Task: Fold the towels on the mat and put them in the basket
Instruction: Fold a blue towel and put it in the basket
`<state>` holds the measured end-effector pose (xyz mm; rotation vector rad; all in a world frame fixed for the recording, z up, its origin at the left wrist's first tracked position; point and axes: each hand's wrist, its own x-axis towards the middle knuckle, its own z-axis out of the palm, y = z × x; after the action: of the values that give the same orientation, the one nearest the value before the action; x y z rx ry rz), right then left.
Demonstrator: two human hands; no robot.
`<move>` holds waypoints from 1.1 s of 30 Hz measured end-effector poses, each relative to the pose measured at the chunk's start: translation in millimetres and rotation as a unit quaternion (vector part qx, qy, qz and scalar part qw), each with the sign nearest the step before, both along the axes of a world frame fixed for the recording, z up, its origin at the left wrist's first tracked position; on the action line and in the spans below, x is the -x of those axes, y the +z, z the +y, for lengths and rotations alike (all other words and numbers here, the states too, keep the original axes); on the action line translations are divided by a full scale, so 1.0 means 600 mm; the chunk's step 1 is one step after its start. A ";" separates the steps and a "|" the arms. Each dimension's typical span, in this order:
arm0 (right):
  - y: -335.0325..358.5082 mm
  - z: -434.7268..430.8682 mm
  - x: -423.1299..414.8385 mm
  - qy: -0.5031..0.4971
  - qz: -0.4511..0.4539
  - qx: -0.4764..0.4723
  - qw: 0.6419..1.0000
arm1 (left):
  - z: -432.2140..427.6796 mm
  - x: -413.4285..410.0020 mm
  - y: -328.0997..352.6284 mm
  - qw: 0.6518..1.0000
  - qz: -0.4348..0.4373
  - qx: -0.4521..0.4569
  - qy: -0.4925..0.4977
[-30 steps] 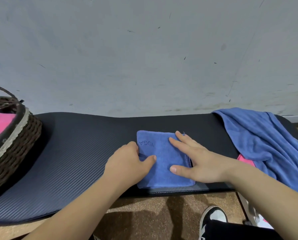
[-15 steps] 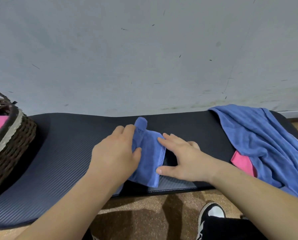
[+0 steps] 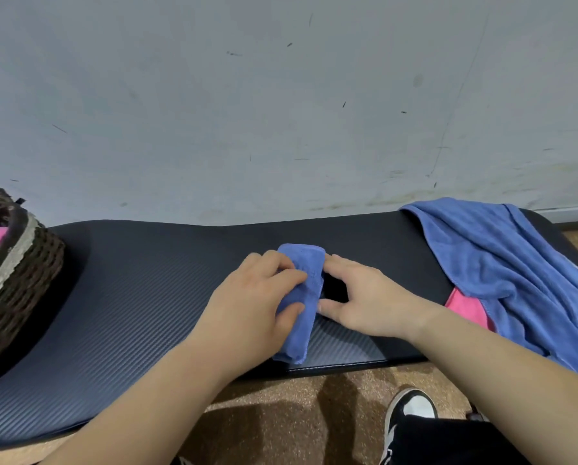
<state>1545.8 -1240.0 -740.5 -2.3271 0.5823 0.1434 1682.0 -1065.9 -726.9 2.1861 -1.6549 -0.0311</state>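
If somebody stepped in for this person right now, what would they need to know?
Left hand: grip closed around the folded blue towel at mid-mat.
Right hand: open, fingertips against the towel's right edge.
Basket: far left on the mat, something pink already inside.
Right end: an unfolded blue towel lies over a pink towel.
Done: this towel looks folded.
Left: put it in the basket, then fold and put away the other two.

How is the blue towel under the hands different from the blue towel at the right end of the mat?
The folded towel is a narrow, compact bundle; the loose towel lies spread and rumpled. The left hand grips the folded one and the right hand touches it; nothing holds the loose one, which covers a pink cloth. Both are blue, on the mat.
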 end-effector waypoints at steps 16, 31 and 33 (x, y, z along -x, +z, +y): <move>0.002 -0.004 -0.029 -0.098 -0.031 -0.003 0.995 | -0.005 0.033 -0.047 0.999 -0.028 -0.037 0.009; 0.040 -0.004 -0.023 -0.020 -0.016 -0.111 0.993 | 0.034 -0.012 0.043 0.949 0.247 -0.097 0.172; 0.050 0.001 -0.028 -0.035 -0.056 -0.141 0.988 | 0.048 -0.023 0.053 0.945 0.274 -0.076 0.161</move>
<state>1562.7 -1239.4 -710.4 -2.0236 0.5481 0.0572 1695.9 -1037.4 -695.0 2.2534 -1.0070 -0.6329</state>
